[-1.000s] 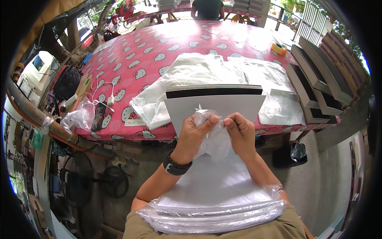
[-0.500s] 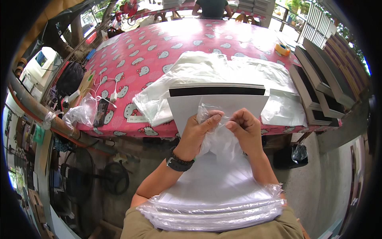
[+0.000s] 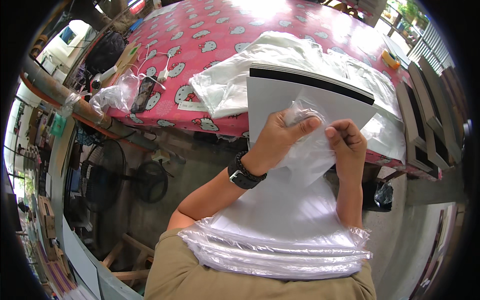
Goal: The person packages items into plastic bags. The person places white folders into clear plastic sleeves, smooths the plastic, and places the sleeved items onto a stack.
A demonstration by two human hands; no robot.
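My left hand (image 3: 285, 137) is closed around a bunched clear plastic bag (image 3: 303, 107), its thumb pressed on top. Close to its right, my right hand (image 3: 348, 144) has its thumb and fingers pinched together at the edge of the same thin plastic. Behind both hands, a white board (image 3: 270, 97) leans upright at the front of the table, in front of a stack with a black band (image 3: 310, 80) along its top. More clear plastic bags (image 3: 280, 257) lie layered across my lap, their folded edges toward my body.
A pink patterned cloth covers the table (image 3: 210, 45). White plastic sheets (image 3: 225, 85) spread behind the board. Thick panels (image 3: 425, 115) stack at the right, near an orange tape roll (image 3: 391, 59). A phone (image 3: 144, 94) and cables sit left; a fan (image 3: 105, 172) stands below.
The view has turned, so the table sits higher and further right in it. Both hands, still on the plastic bag, appear further right and slightly higher.
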